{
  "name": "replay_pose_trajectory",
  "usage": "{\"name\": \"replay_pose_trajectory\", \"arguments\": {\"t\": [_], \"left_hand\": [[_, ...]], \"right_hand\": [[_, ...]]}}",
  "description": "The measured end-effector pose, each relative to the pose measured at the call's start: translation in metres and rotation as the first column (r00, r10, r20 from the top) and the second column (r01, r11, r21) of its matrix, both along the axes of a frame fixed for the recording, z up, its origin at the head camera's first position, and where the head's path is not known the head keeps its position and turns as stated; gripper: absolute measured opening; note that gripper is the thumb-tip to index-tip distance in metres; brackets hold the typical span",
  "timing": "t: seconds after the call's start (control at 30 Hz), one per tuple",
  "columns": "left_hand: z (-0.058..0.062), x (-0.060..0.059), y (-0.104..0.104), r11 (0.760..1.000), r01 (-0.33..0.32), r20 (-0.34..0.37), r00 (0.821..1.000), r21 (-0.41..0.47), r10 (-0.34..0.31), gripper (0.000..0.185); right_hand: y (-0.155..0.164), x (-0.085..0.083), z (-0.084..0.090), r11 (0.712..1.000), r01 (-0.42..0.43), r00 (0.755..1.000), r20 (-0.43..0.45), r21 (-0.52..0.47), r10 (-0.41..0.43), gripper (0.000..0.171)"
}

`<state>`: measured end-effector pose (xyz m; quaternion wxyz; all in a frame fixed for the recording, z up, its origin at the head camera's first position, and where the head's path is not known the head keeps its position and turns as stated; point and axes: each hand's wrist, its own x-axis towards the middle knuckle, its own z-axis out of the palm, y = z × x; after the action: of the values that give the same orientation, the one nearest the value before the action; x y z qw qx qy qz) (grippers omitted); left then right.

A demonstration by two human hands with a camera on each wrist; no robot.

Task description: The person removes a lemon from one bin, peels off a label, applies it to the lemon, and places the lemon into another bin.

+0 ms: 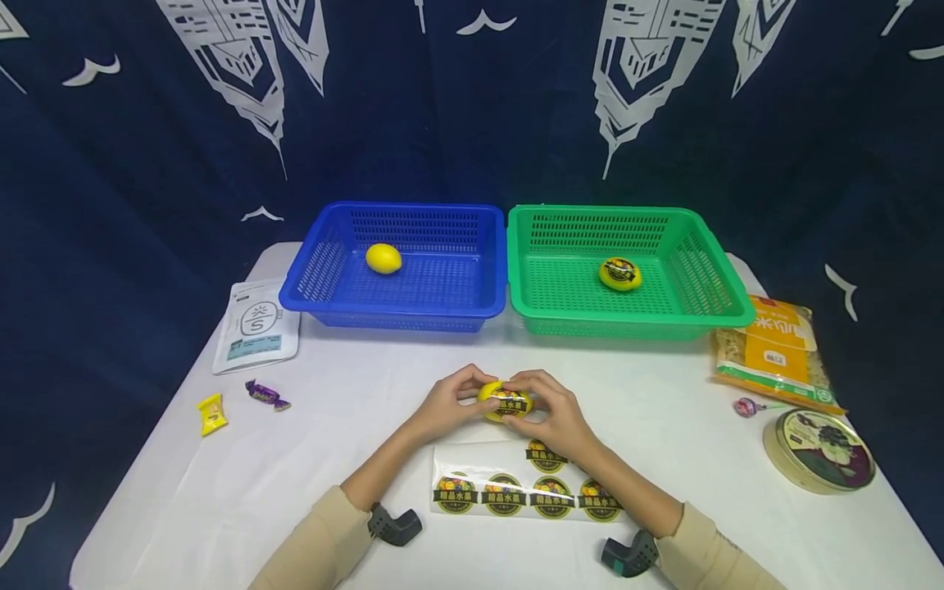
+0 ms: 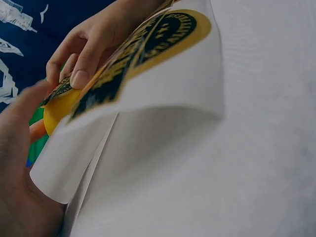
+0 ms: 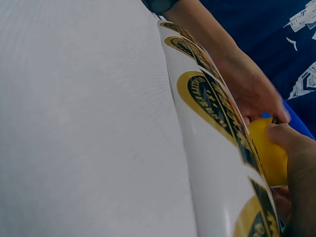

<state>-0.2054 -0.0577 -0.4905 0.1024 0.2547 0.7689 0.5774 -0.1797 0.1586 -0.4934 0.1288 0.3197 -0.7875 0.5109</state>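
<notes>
Both hands hold a yellow lemon [image 1: 488, 393] over the middle of the white table. My left hand [image 1: 450, 407] grips its left side. On the right side, my right hand [image 1: 555, 416] has fingers and thumb around it. A round black-and-gold sticker [image 1: 510, 403] lies across the lemon's face, with a thumb at its left edge. Just below the hands is a white sheet of the same stickers [image 1: 479, 460], partly covered by the right forearm. In both wrist views the curling sheet hides part of the lemon [image 3: 269, 153].
Behind stand a blue basket [image 1: 391, 319] with a plain lemon [image 1: 383, 259] and a green basket [image 1: 627, 326] with a stickered lemon [image 1: 610, 277]. Left lie a white pouch [image 1: 254, 328] and wrapped candies [image 1: 212, 415]. Right are an orange food bag [image 1: 774, 348], a lollipop [image 1: 746, 407] and a round tin [image 1: 822, 451].
</notes>
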Motion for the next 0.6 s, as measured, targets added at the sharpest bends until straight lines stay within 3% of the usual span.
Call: {"name": "replay_pose_trajectory", "arguments": {"t": [0.27, 0.5, 0.6], "left_hand": [[0.002, -0.003, -0.002, 0.996, 0.039, 0.113, 0.992, 0.077, -0.048, 0.033], [0.013, -0.001, -0.004, 0.991, 0.076, 0.169, 0.981, 0.111, -0.094, 0.031], [0.012, -0.002, -0.004, 0.985, 0.100, 0.185, 0.975, 0.141, -0.126, 0.030]], "right_hand": [[-0.001, -0.001, 0.000, 1.000, -0.001, 1.000, 0.011, 0.003, 0.001, 0.043], [-0.008, 0.015, 0.034, 1.000, -0.015, 0.999, 0.028, 0.006, 0.015, 0.042], [-0.007, 0.015, 0.035, 1.000, -0.010, 0.999, 0.037, 0.012, 0.010, 0.044]]}}
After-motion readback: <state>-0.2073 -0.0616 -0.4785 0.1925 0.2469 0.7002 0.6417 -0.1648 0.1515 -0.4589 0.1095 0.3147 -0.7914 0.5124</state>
